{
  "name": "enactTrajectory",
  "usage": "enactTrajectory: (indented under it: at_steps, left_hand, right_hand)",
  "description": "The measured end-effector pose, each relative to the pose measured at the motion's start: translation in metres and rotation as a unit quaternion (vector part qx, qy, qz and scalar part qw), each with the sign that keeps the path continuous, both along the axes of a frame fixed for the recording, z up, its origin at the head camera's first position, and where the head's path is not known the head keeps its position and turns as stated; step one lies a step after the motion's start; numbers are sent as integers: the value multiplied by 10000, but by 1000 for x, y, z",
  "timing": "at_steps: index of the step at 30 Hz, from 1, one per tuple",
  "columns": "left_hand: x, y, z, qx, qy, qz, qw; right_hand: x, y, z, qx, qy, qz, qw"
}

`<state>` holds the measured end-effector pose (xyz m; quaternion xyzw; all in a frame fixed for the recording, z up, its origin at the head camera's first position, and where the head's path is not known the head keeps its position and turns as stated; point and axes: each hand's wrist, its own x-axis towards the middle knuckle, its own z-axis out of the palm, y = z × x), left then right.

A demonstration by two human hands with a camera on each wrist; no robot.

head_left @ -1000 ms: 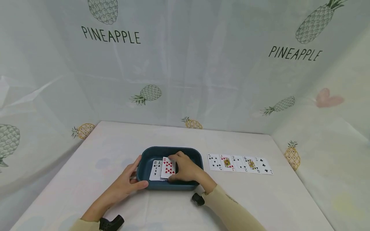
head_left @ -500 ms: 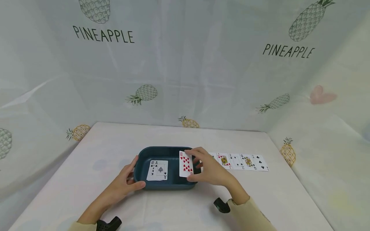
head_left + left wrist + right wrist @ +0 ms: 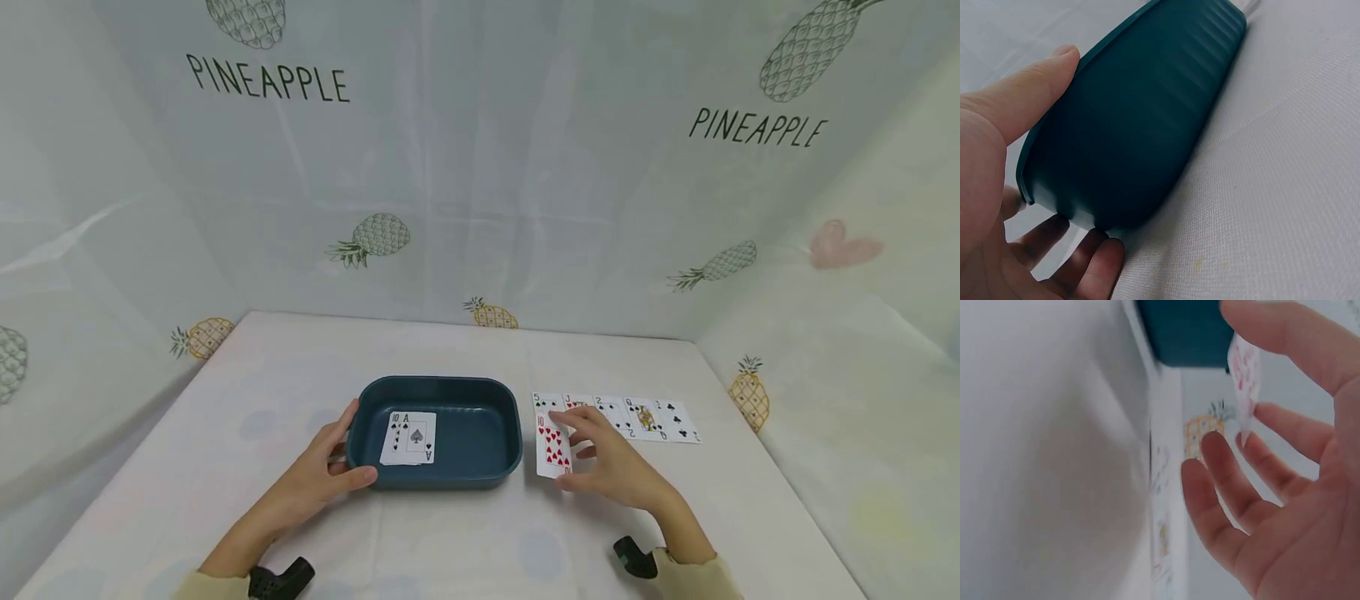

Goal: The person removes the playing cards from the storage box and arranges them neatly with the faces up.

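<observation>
My right hand (image 3: 611,462) pinches a ten of hearts playing card (image 3: 553,446) by its short ends, thumb on the near end. In the right wrist view the card (image 3: 1244,372) shows nearly edge-on between thumb and fingers. In the head view it overlaps the row's left end. My left hand (image 3: 313,471) grips the left end of a dark teal tray (image 3: 480,483), with the thumb at the near corner and fingers around the far side. Inside the tray's left half lies an ace of spades (image 3: 417,437), partly over a black ten (image 3: 393,435).
Face-up cards run in a row right of the tray, with a black five (image 3: 547,400), a red jack, a black two (image 3: 618,415), a queen (image 3: 645,417) and a club card (image 3: 678,423). A white cloth covers the table (image 3: 450,550); pineapple-print curtains (image 3: 480,167) surround it.
My right hand has lifted the ten of hearts out of the tray and carried it right, past the rim to the row's left end. The left hand keeps its hold on the tray.
</observation>
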<state>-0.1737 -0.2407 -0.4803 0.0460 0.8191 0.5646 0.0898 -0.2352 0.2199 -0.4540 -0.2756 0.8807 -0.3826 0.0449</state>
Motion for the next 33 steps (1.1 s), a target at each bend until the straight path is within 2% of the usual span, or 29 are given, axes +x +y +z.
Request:
enactTrajectory:
  at_steps: [7,17,25,33]
  left_hand:
    - [-1,-2,1,-49,91,-30,9999]
    - [-3,-2,4,-119,107,62,9999]
    - [-3,-1,5,-111,84,6,9999]
    - [-2,0,2,7,-11,6,10000]
  right_hand:
    - [-7,17,-14,112,-48,24,9999]
    - [-11,16,-17,853,217,43,9961]
    - [-9,17,-19,960,119,109,9953]
    - [-4,18,-21,955,288,212,9948]
